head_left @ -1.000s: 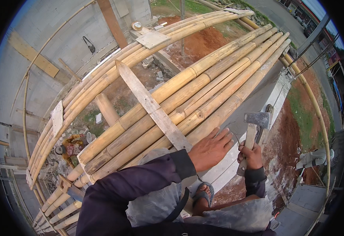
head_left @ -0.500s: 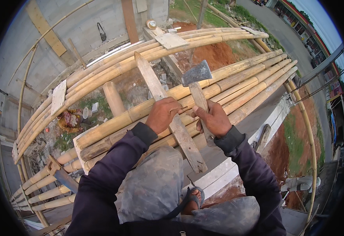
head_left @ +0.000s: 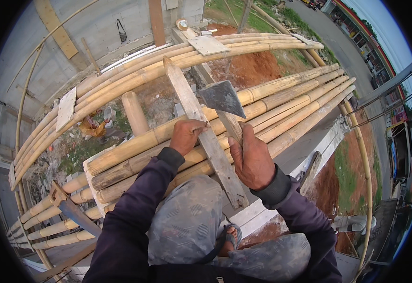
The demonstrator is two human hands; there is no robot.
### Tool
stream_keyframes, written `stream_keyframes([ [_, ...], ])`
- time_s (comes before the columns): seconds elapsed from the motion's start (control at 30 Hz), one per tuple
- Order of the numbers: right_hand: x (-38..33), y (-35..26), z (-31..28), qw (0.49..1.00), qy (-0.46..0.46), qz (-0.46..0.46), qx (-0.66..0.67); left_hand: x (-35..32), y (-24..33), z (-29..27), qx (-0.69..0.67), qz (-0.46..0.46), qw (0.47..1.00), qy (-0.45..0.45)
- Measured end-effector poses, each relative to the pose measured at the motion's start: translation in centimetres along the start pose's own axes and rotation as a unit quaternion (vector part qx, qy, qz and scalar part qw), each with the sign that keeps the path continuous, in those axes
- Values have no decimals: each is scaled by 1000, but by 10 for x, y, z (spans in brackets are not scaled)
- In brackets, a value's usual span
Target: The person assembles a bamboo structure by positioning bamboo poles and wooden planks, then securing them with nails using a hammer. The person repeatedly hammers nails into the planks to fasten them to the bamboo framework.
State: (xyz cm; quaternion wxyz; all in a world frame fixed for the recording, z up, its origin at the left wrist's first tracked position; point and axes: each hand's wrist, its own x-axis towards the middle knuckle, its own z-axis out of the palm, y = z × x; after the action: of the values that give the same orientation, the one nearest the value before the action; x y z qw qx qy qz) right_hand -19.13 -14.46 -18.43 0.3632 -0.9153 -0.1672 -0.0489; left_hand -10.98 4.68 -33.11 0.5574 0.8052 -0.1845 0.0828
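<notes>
A hatchet (head_left: pixel 223 98) with a dark, worn metal head and a wooden handle is in my right hand (head_left: pixel 254 160), whose fingers wrap the handle. Its head hovers just beyond a narrow weathered wooden plank (head_left: pixel 215 150), pointed at its far end. The plank lies crosswise over a row of thick bamboo poles (head_left: pixel 156 137). My left hand (head_left: pixel 187 136) rests at the plank's left edge, thumb and forefinger pinched together over its face. Whatever sits in that pinch is too small to make out.
A handsaw (head_left: pixel 76 214) with a wooden grip leans on lower bamboo at left. Beyond a gap runs a second bamboo row (head_left: pixel 135 81) with flat boards across it. Far below, a person (head_left: pixel 93 126) crouches by a bucket. A white ledge (head_left: pixel 326 148) lies at right.
The hatchet has turned so its broad blade face shows, and its head has come lower and left. My right hand has shifted slightly nearer to me; my left hand has drawn slightly left.
</notes>
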Motion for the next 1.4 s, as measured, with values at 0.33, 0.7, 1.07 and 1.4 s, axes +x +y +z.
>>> stream_keyframes([
  [0.33, -14, 5, -15, 995, 78, -40, 56, -1, -3, 1, 19, 24, 999, 10],
  [0.7, -6, 7, -35, 993, 50, -23, 101, -8, -26, -47, 342, 42, 923, 170],
  [1.07, -8, 22, -2, 999, -29, 31, -23, -39, -57, -59, 517, -172, 835, 77],
  [1.4, -20, 32, 23, 990, -55, 19, -125, -38, -59, -60, 516, -179, 836, 52],
])
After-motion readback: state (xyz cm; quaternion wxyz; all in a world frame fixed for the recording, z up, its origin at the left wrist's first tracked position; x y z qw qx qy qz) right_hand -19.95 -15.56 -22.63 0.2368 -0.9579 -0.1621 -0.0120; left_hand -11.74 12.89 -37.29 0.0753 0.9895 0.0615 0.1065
